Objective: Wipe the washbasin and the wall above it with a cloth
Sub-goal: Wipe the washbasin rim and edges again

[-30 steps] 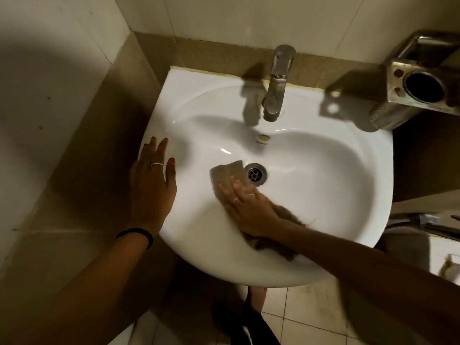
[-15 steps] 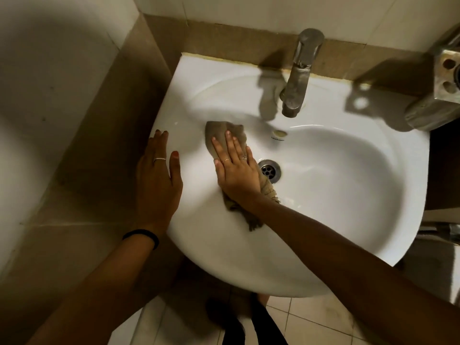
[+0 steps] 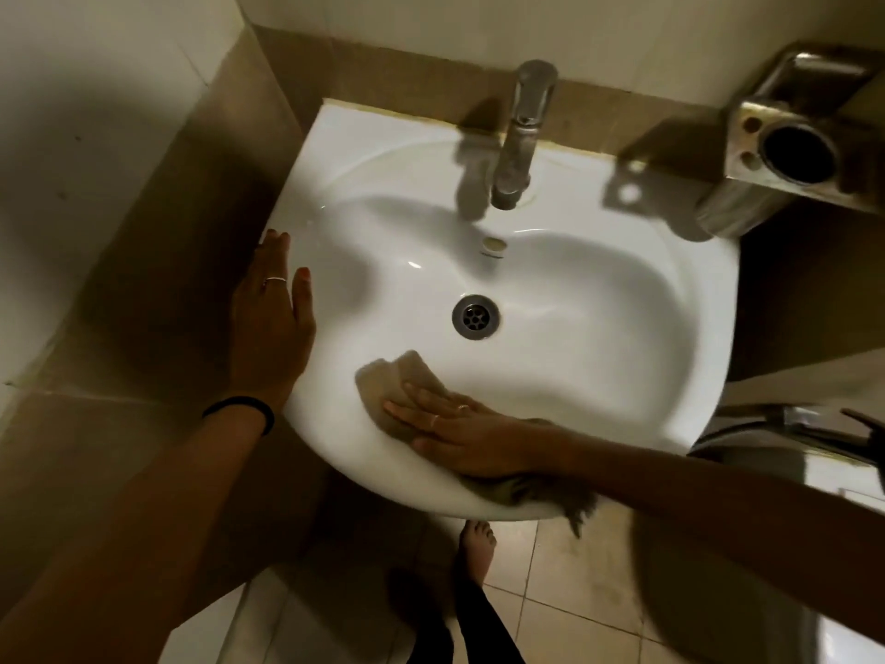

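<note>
Washbasin (image 3: pixel 598 328), white ceramic, is mounted against the tiled wall (image 3: pixel 479 21) in a corner. Tap (image 3: pixel 522 136) stands at the rear rim; drain (image 3: pixel 475 316) sits at bowl centre. Right hand (image 3: pixel 459 436) lies flat with fingers straight, pressing the brown cloth (image 3: pixel 397 390) onto the near-left inner slope and front rim. Left hand (image 3: pixel 275 323) rests extended, fingers relaxed, on the left rim. Metal holder (image 3: pixel 785 146) is mounted at the right.

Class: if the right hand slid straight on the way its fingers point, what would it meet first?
The right hand points left across the cloth; likely first the washbasin rim's near-left part, then perhaps the left hand's wrist.
</note>
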